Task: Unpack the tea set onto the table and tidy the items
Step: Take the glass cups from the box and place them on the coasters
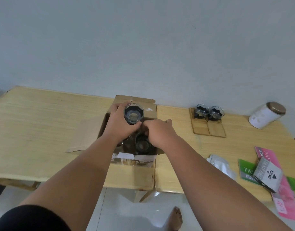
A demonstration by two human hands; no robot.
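An open cardboard box stands on the wooden table at its middle. My left hand holds a glass cup with a dark holder just above the box. My right hand reaches into the box beside it, fingers curled on something I cannot make out. Another glass piece lies inside the box under my right hand. Two glass cups in dark holders stand on wooden coasters at the back right, with two bare wooden coasters in front of them.
A white tin with a bronze lid leans at the far right. Foil sachets, green and pink cards and a small grey box lie at the front right. A box flap lies flat to the left. A bare foot is on the floor.
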